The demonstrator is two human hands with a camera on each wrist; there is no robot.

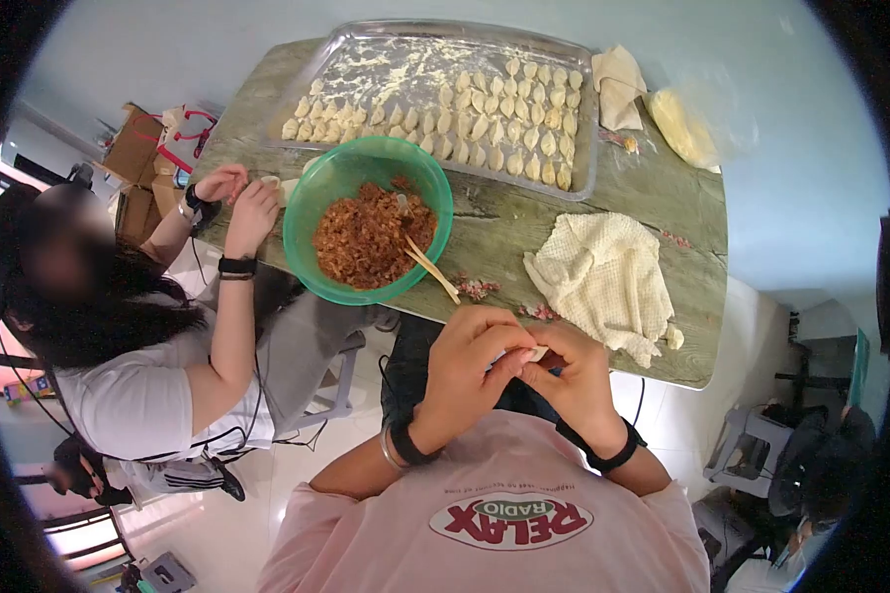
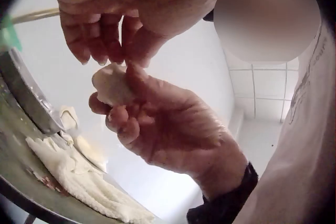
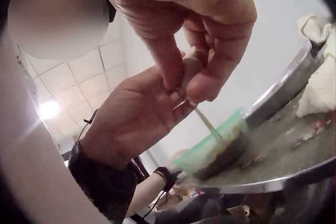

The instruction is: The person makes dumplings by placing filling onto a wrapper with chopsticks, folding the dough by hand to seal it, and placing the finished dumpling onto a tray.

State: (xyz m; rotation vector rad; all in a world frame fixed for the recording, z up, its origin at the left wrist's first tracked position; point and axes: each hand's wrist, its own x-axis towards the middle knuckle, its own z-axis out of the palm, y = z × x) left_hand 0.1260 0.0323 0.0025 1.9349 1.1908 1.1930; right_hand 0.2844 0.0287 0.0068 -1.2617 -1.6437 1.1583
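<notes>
In front of the chest, both hands meet at a small pale dumpling (image 2: 113, 83). My left hand (image 1: 472, 364) pinches its edge between thumb and fingers. From the other side my right hand (image 1: 574, 381) grips it, thumb on top and curled fingers beneath. The fingers hide much of the dumpling in the head view. Just beyond the hands is a green bowl (image 1: 297, 247) of brown minced filling (image 1: 366, 232), with chopsticks (image 1: 431, 269) leaning out over its rim. Behind it, rows of dumplings (image 1: 514, 109) lie on a floured metal tray (image 1: 588, 148).
A cream waffle cloth (image 1: 603, 282) lies on the wooden table (image 1: 697, 296) at the right. Another cloth (image 1: 618, 84) and a bag of something yellow (image 1: 682, 128) are behind it. Another person (image 1: 158, 366) sits at the left, hands at the table beside the bowl.
</notes>
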